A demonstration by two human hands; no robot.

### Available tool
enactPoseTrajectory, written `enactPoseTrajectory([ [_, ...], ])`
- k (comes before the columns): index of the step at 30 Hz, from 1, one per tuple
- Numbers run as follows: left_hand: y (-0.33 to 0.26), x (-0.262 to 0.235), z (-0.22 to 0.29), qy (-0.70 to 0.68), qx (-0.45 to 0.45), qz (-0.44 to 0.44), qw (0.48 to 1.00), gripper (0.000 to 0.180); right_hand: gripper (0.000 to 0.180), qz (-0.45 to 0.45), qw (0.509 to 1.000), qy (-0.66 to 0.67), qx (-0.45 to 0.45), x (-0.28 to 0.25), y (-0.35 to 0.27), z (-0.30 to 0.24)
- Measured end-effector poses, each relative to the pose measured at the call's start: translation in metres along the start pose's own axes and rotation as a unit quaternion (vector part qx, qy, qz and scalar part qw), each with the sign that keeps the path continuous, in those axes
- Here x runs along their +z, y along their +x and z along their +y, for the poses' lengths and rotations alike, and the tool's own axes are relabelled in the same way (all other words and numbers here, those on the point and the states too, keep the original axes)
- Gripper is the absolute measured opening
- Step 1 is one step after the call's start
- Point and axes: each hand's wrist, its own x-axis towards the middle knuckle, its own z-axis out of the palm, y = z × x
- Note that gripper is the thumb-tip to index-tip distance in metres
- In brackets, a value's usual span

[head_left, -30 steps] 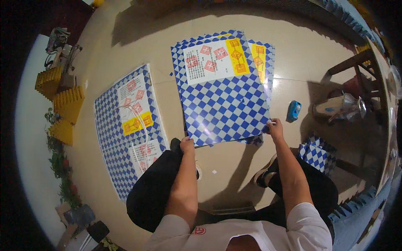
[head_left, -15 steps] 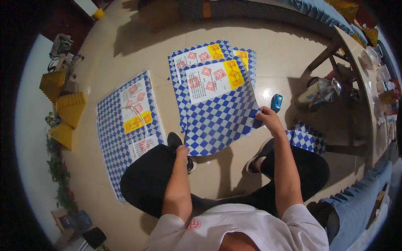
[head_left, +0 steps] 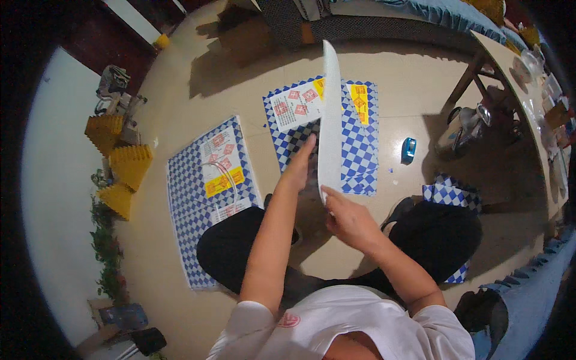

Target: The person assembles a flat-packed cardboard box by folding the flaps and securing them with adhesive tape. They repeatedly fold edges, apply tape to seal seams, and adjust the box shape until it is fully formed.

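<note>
A large sheet [head_left: 330,120], blue-and-white checkered on its printed face, stands nearly edge-on in front of me with its plain white side turned to the right. My right hand [head_left: 349,221] is closed on its lower near edge. Alongside the printed face, my left hand [head_left: 297,167] lies stretched out with its fingers pointing away from me; whether it touches the sheet is unclear. Behind, similar checkered sheets [head_left: 359,156] with white and yellow printed panels lie overlapping on the floor. At left lies a flat checkered stack [head_left: 192,198] with a white cord [head_left: 231,180] across it.
A blue tape roll or dispenser [head_left: 408,150] sits on the floor right of the sheets. Folded checkered material [head_left: 447,191] lies by my right knee. A metal kettle [head_left: 462,129] stands by a cluttered wooden table [head_left: 510,78]. Yellow zigzag-edged pieces [head_left: 129,165] and plants line the left wall.
The held sheet has turned from facing me to standing edge-on. My right hand moved left with its edge; my left hand moved forward along the sheet. The view shifted slightly.
</note>
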Motion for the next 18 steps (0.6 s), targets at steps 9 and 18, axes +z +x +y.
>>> enactPoseTrajectory([
  [9,0.016,-0.100,0.049,0.259,0.040,0.164,0.951,0.048,0.031,-0.098,0.986,0.005,-0.133,0.072,-0.027,-0.067],
  [18,-0.075,-0.052,0.094,0.227,0.107,0.148,0.956,0.043,0.042,-0.055,0.937,0.278,0.205,0.050,-0.009,0.029],
])
